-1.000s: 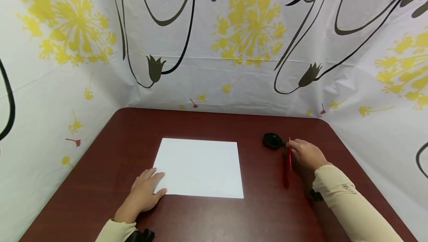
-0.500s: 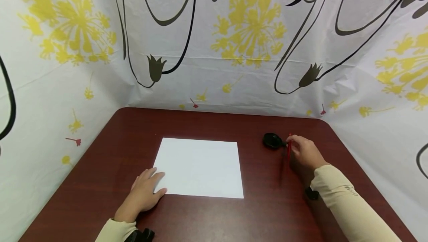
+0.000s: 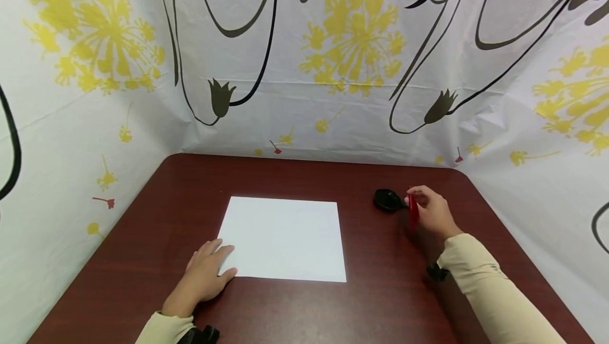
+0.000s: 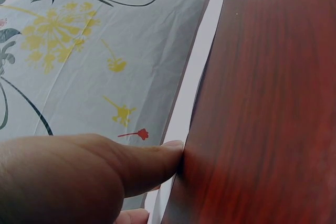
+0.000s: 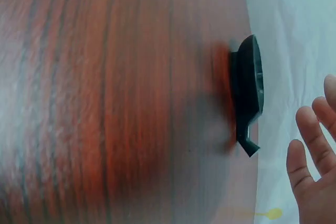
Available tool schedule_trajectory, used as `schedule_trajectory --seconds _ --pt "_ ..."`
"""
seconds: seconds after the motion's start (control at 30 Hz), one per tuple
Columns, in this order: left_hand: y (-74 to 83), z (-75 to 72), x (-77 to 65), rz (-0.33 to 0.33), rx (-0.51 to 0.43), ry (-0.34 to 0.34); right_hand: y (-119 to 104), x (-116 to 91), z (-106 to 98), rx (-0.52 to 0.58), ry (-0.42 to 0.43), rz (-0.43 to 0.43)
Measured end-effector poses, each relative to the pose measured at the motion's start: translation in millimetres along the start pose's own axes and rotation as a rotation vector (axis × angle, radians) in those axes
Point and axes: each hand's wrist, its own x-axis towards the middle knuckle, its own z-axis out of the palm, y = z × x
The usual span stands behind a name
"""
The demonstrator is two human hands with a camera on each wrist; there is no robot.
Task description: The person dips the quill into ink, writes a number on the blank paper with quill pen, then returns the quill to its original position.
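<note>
My left hand (image 3: 205,270) lies with its fingers spread on the left edge of a blank white sheet of paper (image 3: 290,241). The thumb shows large on the paper's edge in the left wrist view. At the right, my right hand (image 3: 432,209) pinches a slim red stick (image 3: 413,214) that hangs down from its fingertips, blurred and seen end-down. In the right wrist view only some fingers (image 5: 310,135) show at the frame's side, and the stick is out of sight there. Just left of these fingertips sits a black, round, shallow thing (image 3: 388,200) with a short handle.
The dark red-brown wooden table (image 3: 285,312) has rounded far corners. A white cloth (image 3: 285,58) with yellow flowers and dark vines hangs behind it and along both sides. Each wrist carries a black device (image 3: 436,271) by the sleeve.
My right hand has risen slightly away from me, and the red stick has turned from long and thin to shorter and broader in view. The left hand, paper and black thing stay put.
</note>
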Motion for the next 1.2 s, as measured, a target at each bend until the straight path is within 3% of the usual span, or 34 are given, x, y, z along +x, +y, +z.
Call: schedule_trajectory --seconds 0.27,0.4,0.63,0.77,0.97,1.2 --pt "-2.2 2.4 0.7 -0.002 -0.004 -0.003 -4 -1 -5 0.297 0.032 0.013" --pt "-2.0 2.5 0.3 0.001 -0.008 -0.002 -8 -1 -8 0.478 0.046 0.064" --pt "-1.7 3.0 0.4 -0.001 -0.007 0.003 -7 -2 -5 0.527 0.129 0.182" --pt "-1.8 3.4 0.3 0.002 -0.010 0.009 3 -2 -4 0.702 0.163 0.244" --pt "-2.3 2.2 -0.7 0.026 -0.025 0.018 8 -1 -9 0.898 0.108 0.371" --pt "-2.0 0.7 -0.3 0.027 -0.020 0.014 3 1 -18 0.979 0.036 0.552"
